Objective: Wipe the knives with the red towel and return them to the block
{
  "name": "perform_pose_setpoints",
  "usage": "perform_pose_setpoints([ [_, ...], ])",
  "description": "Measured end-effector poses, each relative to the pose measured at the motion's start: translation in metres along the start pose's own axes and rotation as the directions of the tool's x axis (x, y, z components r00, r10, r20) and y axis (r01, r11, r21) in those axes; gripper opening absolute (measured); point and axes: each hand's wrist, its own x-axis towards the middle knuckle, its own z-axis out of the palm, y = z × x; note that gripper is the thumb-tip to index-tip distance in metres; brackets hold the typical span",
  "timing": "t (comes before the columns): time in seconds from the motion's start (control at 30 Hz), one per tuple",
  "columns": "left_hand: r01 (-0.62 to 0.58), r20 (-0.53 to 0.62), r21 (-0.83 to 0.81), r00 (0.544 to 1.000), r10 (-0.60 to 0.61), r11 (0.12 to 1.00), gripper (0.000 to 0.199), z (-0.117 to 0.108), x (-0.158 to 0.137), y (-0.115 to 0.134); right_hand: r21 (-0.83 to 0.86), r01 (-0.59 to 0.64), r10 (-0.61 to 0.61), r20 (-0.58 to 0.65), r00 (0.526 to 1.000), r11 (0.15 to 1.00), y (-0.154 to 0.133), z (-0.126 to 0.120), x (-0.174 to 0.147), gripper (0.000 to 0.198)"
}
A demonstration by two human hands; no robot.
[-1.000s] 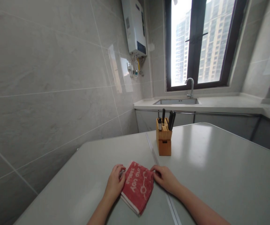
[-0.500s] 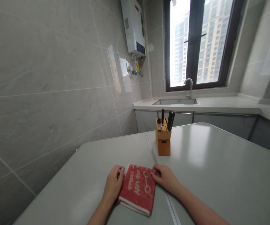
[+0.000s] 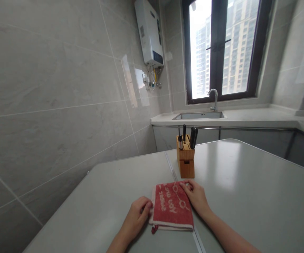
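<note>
A folded red towel (image 3: 171, 207) with pale trim and pale lettering lies on the table in front of me. A small dark red loop (image 3: 154, 229) sticks out from its lower left corner. Pinching its upper right corner, my right hand (image 3: 195, 196) has the thumb on top and the other fingers partly hidden. My left hand (image 3: 138, 214) is closed at the towel's left edge, its curled fingers against the pale trim. Just beyond the towel stands a wooden knife block (image 3: 186, 160) holding several black-handled tools.
The pale table (image 3: 109, 196) has a metal seam (image 3: 171, 167) running under the towel. Behind it are a counter with a sink (image 3: 199, 116) and a faucet (image 3: 214, 98). A tiled wall (image 3: 62, 88) borders the left side, with a white water heater (image 3: 149, 35) on it.
The towel has shifted to the right across the seam and turned, so its lower edge is now nearly level. Both hands have moved right with it.
</note>
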Motion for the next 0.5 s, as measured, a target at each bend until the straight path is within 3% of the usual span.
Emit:
perform_pose_setpoints([
  [0.33,-0.002,0.012,0.031,1.0,0.002,1.0,0.036,0.0015,0.0004,0.0014,0.032,0.072,-0.074,0.097,0.993,0.997,0.0038,0.0041,-0.0004,0.027],
  [0.43,-0.007,-0.006,0.08,1.0,0.007,0.997,0.033,0.0031,0.0009,0.0004,-0.046,0.096,-0.095,0.021,0.995,0.994,0.0037,0.002,-0.0001,0.027],
  [0.5,-0.011,-0.009,0.103,1.0,0.012,0.995,0.031,0.0036,0.0012,0.0,-0.185,0.123,-0.138,-0.072,0.988,0.975,0.0014,-0.0022,0.0006,0.029],
])
